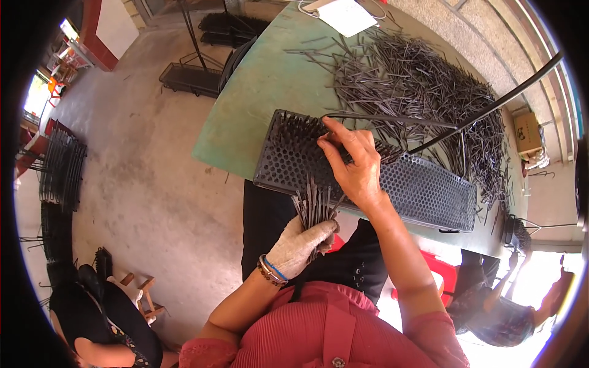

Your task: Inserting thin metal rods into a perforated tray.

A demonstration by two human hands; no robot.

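The person stands at a green desk (257, 92) and works with both hands. The left hand (300, 245), in a pale work glove, is at the 6 o'clock side of the black perforated tray (423, 190). Its fingers are closed tightly around a bundle of thin dark sticks (314, 205), and the bundle stands upright and fans out a little above the fist. On this wrist there are some bead bracelets (270, 271).

The right hand (354, 162) is bare and lies over the middle of the tray. Its fingers (334, 138) are pinched together on one single stick (392, 119), a long one which runs from the fingertips toward 3 o'clock, over the tray's far edge. The tray lies at the near edge of the desk, tilted, with its left end toward 10 o'clock. In the left end many sticks already stand in the holes (294, 132); the right part shows only empty holes.

Behind the tray, toward 1 o'clock, a big loose heap of the same dark sticks (423, 86) covers the desk. A white sheet of paper (346, 15) lies at 12 o'clock on the far end. A black rod (491, 107) crosses above the heap. On the concrete floor (147, 184) at 9 o'clock stand stacked black trays (61, 165), and another person (503, 306) sits at 4 o'clock.
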